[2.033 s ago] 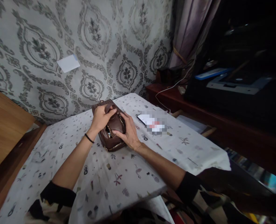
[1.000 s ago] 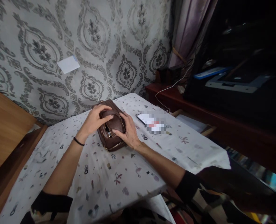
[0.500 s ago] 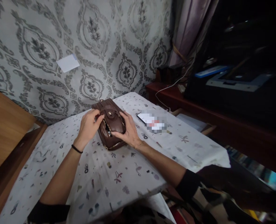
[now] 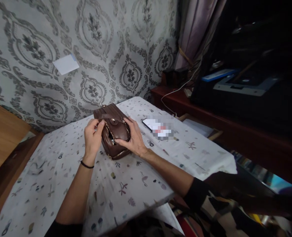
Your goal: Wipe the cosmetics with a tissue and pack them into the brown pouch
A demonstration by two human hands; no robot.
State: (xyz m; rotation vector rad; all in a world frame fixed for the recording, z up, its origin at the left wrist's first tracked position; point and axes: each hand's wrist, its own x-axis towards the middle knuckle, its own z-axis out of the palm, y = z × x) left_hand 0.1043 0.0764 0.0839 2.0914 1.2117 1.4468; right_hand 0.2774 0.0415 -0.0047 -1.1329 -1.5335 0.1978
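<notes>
A brown leather purse with gold-toned zippers and a snap tab lies on the patterned tablecloth. Its front pocket zipper gapes along the left side, and something small and pale shows in the gap. My left hand pinches at the upper left end of that zipper; the zipper pull itself is hidden by the fingers. My right hand grips the purse from the right, fingers along its far side and thumb pressed beside the open pocket.
A phone with a lit, blurred screen lies right of the purse. A white card is on the wallpapered wall. At right are an open drawer, a white cable and a large dark screen.
My left hand has shifted slightly up along the purse's zipper, its wrist turning more upright, and the tab strap looks lifted. My right hand keeps its hold. The view has moved a little.
</notes>
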